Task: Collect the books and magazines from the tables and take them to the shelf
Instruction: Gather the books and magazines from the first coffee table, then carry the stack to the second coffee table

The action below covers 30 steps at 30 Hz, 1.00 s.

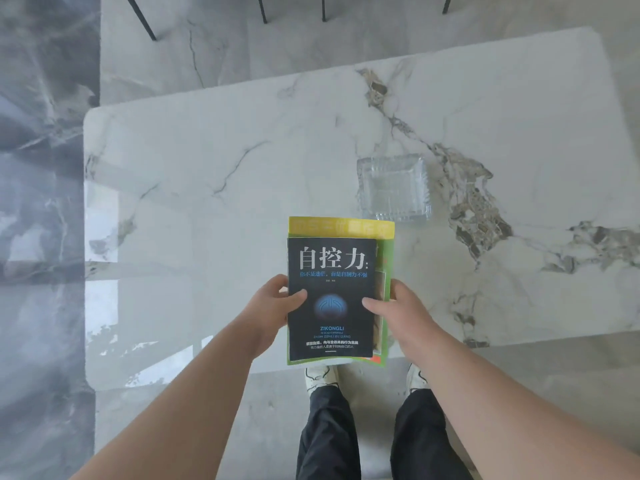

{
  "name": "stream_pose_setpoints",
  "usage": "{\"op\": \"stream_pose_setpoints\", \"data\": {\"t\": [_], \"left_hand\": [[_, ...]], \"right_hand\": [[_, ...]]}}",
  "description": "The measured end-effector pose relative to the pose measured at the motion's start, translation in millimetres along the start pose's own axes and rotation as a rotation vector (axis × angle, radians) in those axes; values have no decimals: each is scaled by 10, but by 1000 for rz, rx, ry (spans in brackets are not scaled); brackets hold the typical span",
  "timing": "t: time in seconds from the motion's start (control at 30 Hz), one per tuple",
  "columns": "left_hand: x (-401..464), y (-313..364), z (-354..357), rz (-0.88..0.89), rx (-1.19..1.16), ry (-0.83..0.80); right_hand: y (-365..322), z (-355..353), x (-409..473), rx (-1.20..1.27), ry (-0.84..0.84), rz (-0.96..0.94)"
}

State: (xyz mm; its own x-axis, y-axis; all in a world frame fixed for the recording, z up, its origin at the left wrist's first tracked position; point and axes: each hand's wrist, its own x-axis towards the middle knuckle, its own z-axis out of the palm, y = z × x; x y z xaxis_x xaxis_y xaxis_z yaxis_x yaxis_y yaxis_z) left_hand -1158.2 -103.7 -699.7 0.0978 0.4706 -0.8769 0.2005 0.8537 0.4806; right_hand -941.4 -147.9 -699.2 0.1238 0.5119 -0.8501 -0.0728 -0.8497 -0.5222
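Floor (45, 168): dark grey veined marble is seen along the left edge, with a paler band running beyond and in front of the table.
Chair legs (140, 17): thin black legs are seen at the top, standing on the pale floor beyond the table.
Table (214, 161): a white marble top with rounded corners and grey and brown veining is viewed from above; bright reflections lie on its left part.
Left hand (273, 301): it is curled round the left edges of the book and magazine, the thumb laid on the black cover and the fingers tucked underneath, out of sight.
Book (330, 299): a black paperback with large white Chinese characters, a glowing blue emblem and the word ZIKONGLI is held flat above the table's near edge, stacked on the magazine.
Magazine (341, 227): a larger green and yellow magazine lies directly under the book; its yellow top band and green right margin are left showing.
Right hand (398, 311): the right edge of the stack is gripped, the thumb pressed on the black cover and the fingers wrapped below the magazine.
Glass dish (394, 187): a clear ribbed square dish rests on the table just beyond the magazine's upper right corner.
Legs and shoes (320, 375): black trousers and pale sneakers are seen below the stack, at the table's near edge.
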Motion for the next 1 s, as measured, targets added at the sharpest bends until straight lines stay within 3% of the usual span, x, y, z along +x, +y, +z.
{"op": "stream_pose_setpoints", "data": {"t": [0.23,0.33,0.43,0.63,0.8,1.0], "left_hand": [[-1805,1557,-360,387,109,-127],[-2607,2095,-329,549,226,-76],[-2883,2222,-277,607,377,82],[-1775,1311,-290,566,560,253],[-484,227,-234,464,492,386],[202,-456,-159,434,438,439]], "right_hand": [[-1571,-102,-1627,55,-140,-385],[-2101,-211,-2393,-42,-58,-540],[-2227,-235,-2676,-180,44,-600],[-1406,67,-1585,-330,141,-564],[-434,360,-249,-373,122,-533],[262,403,439,-368,107,-581]]}}
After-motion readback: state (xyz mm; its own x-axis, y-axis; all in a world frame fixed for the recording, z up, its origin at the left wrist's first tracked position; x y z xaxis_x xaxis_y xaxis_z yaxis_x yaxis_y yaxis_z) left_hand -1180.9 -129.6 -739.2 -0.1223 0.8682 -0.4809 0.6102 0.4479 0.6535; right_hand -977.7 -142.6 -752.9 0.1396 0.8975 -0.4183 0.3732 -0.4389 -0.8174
